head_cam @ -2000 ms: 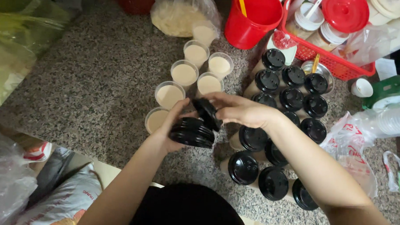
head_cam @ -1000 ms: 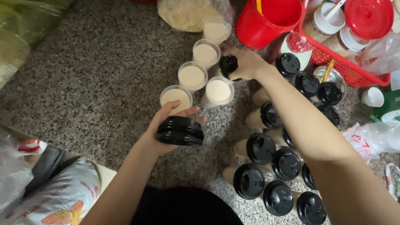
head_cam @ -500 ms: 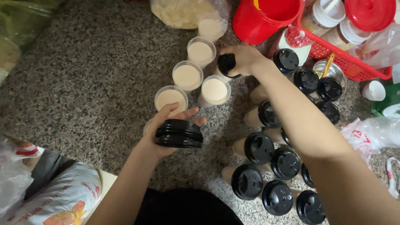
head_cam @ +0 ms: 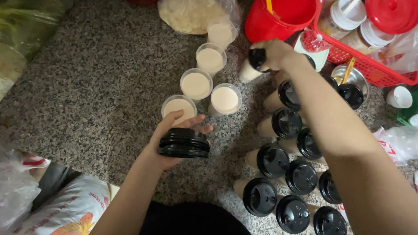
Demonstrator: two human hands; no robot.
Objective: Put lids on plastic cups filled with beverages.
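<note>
Left hand (head_cam: 171,141), frame centre: fingers clamped round a stack of black lids (head_cam: 184,142), held just above the speckled bench (head_cam: 90,81). Four open cups of pale drink (head_cam: 196,83) at 12 o'clock of the stack. Right hand (head_cam: 273,54), 1 o'clock: fingers closed over a black-lidded cup (head_cam: 253,64), beside the red bucket (head_cam: 279,15). Lidded cups (head_cam: 286,152) run toward 5 o'clock.

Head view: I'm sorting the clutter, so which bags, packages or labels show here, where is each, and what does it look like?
Clear bag: top centre, bulging, pale contents.
Green bag: left edge, crumpled, translucent.
Printed sack: bottom left, white, orange and red print.
Clear wrap: bottom-left corner, crinkled.
White bag: right edge, thin, red print.
Green box: right edge, partly cut off.
No screens or signs.
</note>
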